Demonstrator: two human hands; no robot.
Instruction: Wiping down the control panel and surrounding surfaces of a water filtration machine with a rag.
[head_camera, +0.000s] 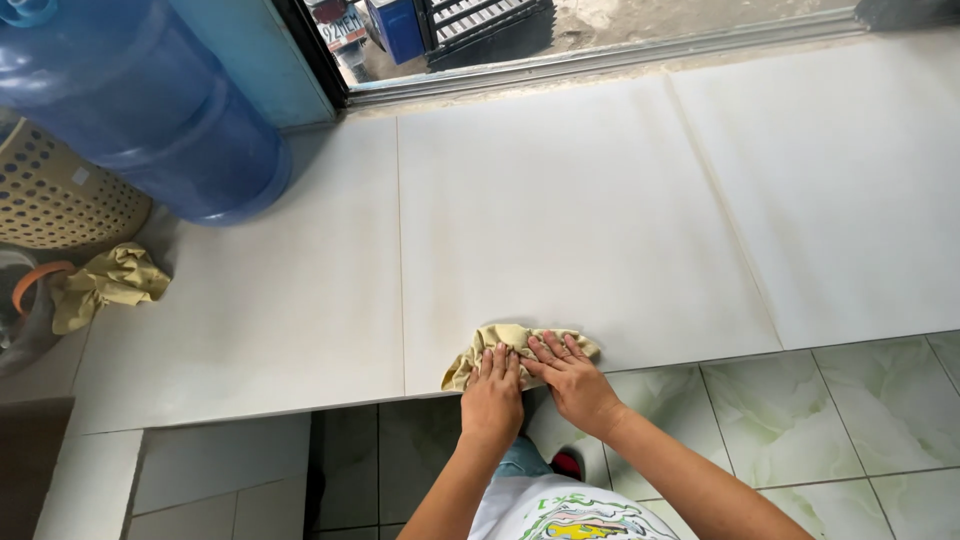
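Note:
A crumpled yellow cloth (505, 338) lies on the white tiled surface (560, 220) near its front edge. My left hand (492, 393) presses flat on the cloth's left part, fingers pointing away from me. My right hand (572, 378) lies beside it, fingers spread over the cloth's right part. Both palms push down on the cloth; neither hand grips it closed.
A big blue water jug (150, 100) stands at the back left beside a tan perforated basket (55, 195). A second crumpled yellow rag (105, 283) lies at the left. A doorway sill (600, 55) runs along the back. Green marbled floor tiles (850, 420) lie below.

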